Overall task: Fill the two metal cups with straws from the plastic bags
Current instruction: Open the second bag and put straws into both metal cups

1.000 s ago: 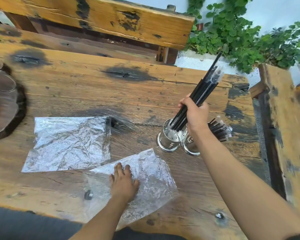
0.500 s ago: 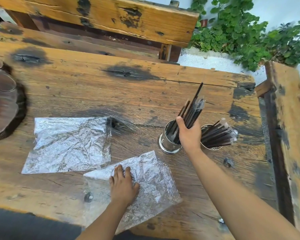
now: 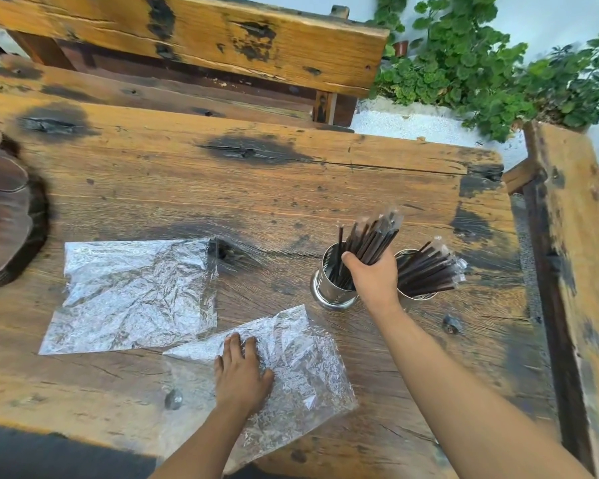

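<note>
The right hand (image 3: 372, 280) is clamped around a bundle of dark straws (image 3: 367, 242) whose lower ends stand inside the metal cup (image 3: 327, 288) just left of it. A second cup (image 3: 417, 293), just right of that hand, holds more straws (image 3: 427, 273). The left hand (image 3: 241, 371) lies flat, fingers spread, on a plastic bag (image 3: 301, 375) on the counter (image 3: 256, 195). Another bag (image 3: 135, 293) lies beyond it to the left.

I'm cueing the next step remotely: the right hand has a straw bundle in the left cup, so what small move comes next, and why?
Probably open the right hand and let the straw bundle settle into the left metal cup. Its lower ends are already inside the rim, the right metal cup is already full, and both plastic bags look empty.
</note>
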`<state>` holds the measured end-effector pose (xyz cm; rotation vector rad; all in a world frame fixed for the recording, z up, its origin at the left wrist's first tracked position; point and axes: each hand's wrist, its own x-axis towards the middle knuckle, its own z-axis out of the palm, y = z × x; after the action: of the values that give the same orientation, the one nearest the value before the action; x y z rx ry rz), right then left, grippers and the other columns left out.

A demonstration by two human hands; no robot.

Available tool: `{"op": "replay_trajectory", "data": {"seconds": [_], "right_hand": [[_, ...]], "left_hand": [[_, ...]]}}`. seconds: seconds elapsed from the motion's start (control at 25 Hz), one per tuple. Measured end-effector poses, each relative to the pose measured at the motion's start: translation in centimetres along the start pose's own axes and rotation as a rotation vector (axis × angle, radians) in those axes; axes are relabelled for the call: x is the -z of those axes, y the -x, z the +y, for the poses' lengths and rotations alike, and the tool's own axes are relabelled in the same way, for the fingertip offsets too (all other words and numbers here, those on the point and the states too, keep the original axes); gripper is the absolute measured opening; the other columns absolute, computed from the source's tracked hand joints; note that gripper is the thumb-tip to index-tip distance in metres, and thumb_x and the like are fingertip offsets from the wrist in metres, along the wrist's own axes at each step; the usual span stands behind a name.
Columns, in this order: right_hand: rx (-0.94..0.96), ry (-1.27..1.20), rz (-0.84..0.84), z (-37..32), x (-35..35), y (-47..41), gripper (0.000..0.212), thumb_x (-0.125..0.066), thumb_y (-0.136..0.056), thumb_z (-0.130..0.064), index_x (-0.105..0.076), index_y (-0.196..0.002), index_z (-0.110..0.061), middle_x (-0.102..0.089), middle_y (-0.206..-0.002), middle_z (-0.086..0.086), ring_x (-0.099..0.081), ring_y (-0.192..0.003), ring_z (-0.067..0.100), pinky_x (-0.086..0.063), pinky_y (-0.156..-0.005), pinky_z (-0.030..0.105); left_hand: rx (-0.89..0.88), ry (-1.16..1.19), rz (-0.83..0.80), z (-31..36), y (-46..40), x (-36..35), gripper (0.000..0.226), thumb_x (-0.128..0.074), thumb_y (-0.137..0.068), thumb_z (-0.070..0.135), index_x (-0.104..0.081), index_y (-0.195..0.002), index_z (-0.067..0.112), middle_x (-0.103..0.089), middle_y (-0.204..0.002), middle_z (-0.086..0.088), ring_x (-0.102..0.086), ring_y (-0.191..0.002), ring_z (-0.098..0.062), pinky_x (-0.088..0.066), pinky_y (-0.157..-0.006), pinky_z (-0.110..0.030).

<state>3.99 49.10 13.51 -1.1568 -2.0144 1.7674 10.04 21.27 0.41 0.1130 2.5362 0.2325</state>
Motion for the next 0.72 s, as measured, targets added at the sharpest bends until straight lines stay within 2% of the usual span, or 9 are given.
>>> {"op": "replay_trajectory", "data": {"seconds": [0.16, 0.32, 0.4, 0.44, 0.48, 0.56, 0.64, 0.72], "right_hand": [[0.038, 0.025, -0.007, 0.2, 0.5, 0.6, 0.036, -0.08, -0.081, -0.018, -0.063, -0.113, -0.021, -0.074, -0.097, -0.01, -0.071, -0.091, 0.004, -0.054, -0.084, 0.022], [0.094, 0.104, 0.011, 0.2, 0.7, 0.9, 0.009, -0.074, -0.087, -0.028, -0.067, -0.092, -0.031, -0.072, -0.094, -0.004, -0.069, -0.088, 0.012, -0.053, -0.082, 0.029], [0.214, 0.207, 0.008, 0.2, 0.8, 1.0, 0.008, -0.069, -0.091, -0.034, -0.064, -0.089, -0.039, -0.058, -0.099, -0.006, -0.059, -0.09, 0.011, -0.048, -0.089, 0.027], [0.267, 0.278, 0.001, 0.2, 0.9, 0.9, 0.007, -0.066, -0.093, -0.04, -0.063, -0.09, -0.035, -0.048, -0.099, -0.008, -0.054, -0.091, 0.01, -0.045, -0.092, 0.027], [0.296, 0.35, -0.006, 0.2, 0.9, 0.8, 0.016, -0.063, -0.094, -0.047, -0.062, -0.087, -0.032, -0.042, -0.097, -0.009, -0.052, -0.091, 0.011, -0.045, -0.093, 0.029], [0.261, 0.385, 0.033, 0.1, 1.1, 0.4, 0.025, -0.064, -0.091, -0.054, -0.055, -0.08, -0.033, -0.05, -0.094, -0.007, -0.055, -0.085, 0.015, -0.049, -0.085, 0.034], [0.172, 0.356, 0.095, 0.0, 1.2, 0.0, 0.031, -0.071, -0.087, -0.054, -0.058, -0.084, -0.026, -0.064, -0.095, -0.001, -0.061, -0.086, 0.02, -0.052, -0.083, 0.036], [0.131, 0.356, 0.127, 0.2, 1.4, -0.2, 0.032, -0.075, -0.085, -0.051, -0.06, -0.082, -0.023, -0.067, -0.094, 0.003, -0.063, -0.088, 0.022, -0.052, -0.082, 0.035]], "left_hand": [[-0.008, -0.004, 0.004, -0.1, -0.1, -0.2, 0.086, -0.056, -0.09, 0.052, -0.017, -0.161, 0.023, -0.001, -0.171, -0.011, -0.001, -0.159, -0.031, -0.005, -0.129, -0.051], [-0.008, -0.01, 0.011, -0.3, -0.2, -0.3, 0.086, -0.057, -0.089, 0.054, -0.018, -0.16, 0.023, -0.002, -0.171, -0.012, -0.003, -0.159, -0.031, -0.005, -0.128, -0.051], [-0.007, -0.014, 0.012, -0.3, -0.2, -0.4, 0.086, -0.057, -0.09, 0.054, -0.018, -0.16, 0.023, -0.003, -0.171, -0.012, -0.003, -0.159, -0.031, -0.006, -0.128, -0.051], [-0.007, -0.016, 0.012, -0.3, -0.2, -0.4, 0.086, -0.057, -0.09, 0.054, -0.018, -0.16, 0.023, -0.003, -0.171, -0.012, -0.003, -0.159, -0.031, -0.006, -0.128, -0.051], [-0.007, -0.018, 0.012, -0.3, -0.3, -0.5, 0.086, -0.057, -0.09, 0.054, -0.018, -0.161, 0.023, -0.002, -0.171, -0.012, -0.003, -0.159, -0.031, -0.006, -0.128, -0.051], [-0.006, -0.022, 0.012, -0.3, -0.3, -0.5, 0.087, -0.057, -0.091, 0.055, -0.017, -0.161, 0.023, -0.002, -0.171, -0.012, -0.002, -0.159, -0.031, -0.005, -0.128, -0.051], [-0.005, -0.024, 0.013, -0.3, -0.4, -0.6, 0.087, -0.056, -0.091, 0.055, -0.016, -0.161, 0.022, -0.002, -0.171, -0.012, -0.002, -0.159, -0.032, -0.006, -0.128, -0.052], [-0.003, -0.027, 0.014, -0.4, -0.3, -0.7, 0.087, -0.055, -0.091, 0.056, -0.016, -0.161, 0.022, -0.001, -0.171, -0.013, -0.001, -0.159, -0.032, -0.005, -0.128, -0.051]]}}
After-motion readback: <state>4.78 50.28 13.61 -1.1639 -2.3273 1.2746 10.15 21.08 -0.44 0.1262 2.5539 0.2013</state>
